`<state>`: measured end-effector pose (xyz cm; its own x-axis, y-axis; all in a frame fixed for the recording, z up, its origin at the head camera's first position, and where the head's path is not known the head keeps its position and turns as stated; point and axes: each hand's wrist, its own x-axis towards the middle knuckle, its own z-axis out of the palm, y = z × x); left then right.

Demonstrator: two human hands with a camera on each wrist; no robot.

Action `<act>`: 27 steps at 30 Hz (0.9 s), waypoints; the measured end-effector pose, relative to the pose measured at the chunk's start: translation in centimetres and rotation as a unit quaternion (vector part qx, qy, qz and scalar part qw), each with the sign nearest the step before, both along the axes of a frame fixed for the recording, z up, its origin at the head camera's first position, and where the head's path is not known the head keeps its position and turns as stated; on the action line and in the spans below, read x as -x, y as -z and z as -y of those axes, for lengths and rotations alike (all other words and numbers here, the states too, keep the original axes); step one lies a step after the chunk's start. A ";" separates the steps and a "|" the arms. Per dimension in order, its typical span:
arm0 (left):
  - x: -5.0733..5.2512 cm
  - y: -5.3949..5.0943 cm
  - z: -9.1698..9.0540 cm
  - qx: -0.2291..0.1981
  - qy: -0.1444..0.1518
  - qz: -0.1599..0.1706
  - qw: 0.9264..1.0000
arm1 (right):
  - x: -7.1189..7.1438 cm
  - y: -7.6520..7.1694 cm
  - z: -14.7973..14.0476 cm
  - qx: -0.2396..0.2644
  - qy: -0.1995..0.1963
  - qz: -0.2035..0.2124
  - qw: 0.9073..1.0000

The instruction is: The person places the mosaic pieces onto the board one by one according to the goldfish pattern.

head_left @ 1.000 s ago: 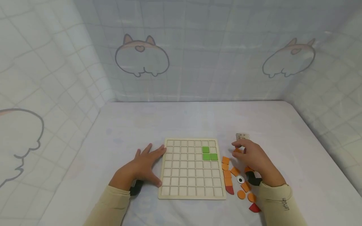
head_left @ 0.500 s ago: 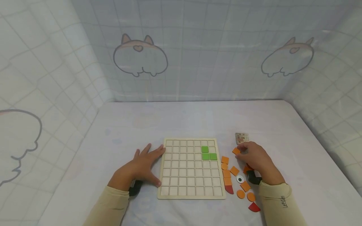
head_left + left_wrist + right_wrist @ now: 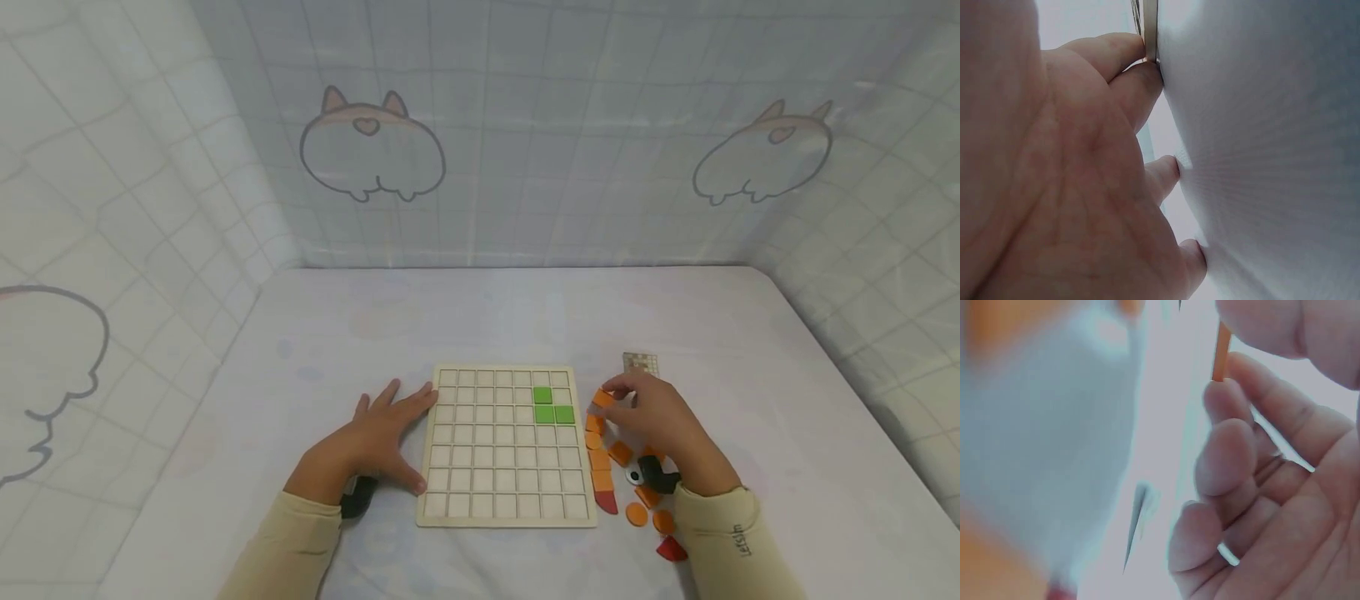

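Observation:
A pale wooden grid board (image 3: 506, 526) lies flat on the table, with several green square tiles (image 3: 543, 413) in its upper right cells. My left hand (image 3: 371, 446) is spread at the board's left side, thumb and fingertips touching its edge. Fingertips of that hand (image 3: 1091, 169) also rest on the cloth in the left wrist view. To the right of the board my right hand (image 3: 660, 412) pinches an orange square tile (image 3: 603, 398) between thumb and fingers. Only the thin edge of this orange tile (image 3: 1221, 355) shows in the right wrist view.
Orange squares (image 3: 601, 471) line the board's right side, ending in a red quarter-round piece (image 3: 606, 502). Nearby are a white eye disc (image 3: 634, 475), orange discs (image 3: 637, 514) and another red piece (image 3: 671, 548). Behind the right hand lies a small grid-pattern card (image 3: 642, 362).
My right hand has taken hold of the orange square tile and moved it left, close to the board's right edge. The left hand stays in place.

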<state>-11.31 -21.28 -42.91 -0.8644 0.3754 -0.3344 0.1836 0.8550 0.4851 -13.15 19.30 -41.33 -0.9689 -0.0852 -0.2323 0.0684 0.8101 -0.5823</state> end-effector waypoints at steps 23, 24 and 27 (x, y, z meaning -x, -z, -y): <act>0.3 0.4 0.0 0.007 0.003 0.011 1.000 | -1.3 0.8 9.5 -0.047 -0.168 -0.035 0.984; 0.3 0.5 0.0 0.009 0.002 0.011 1.000 | -1.3 0.8 9.6 -0.052 -0.169 -0.035 0.984; 0.4 0.4 0.1 0.009 0.004 0.008 1.000 | -1.2 0.7 9.8 -0.062 -0.171 -0.035 0.983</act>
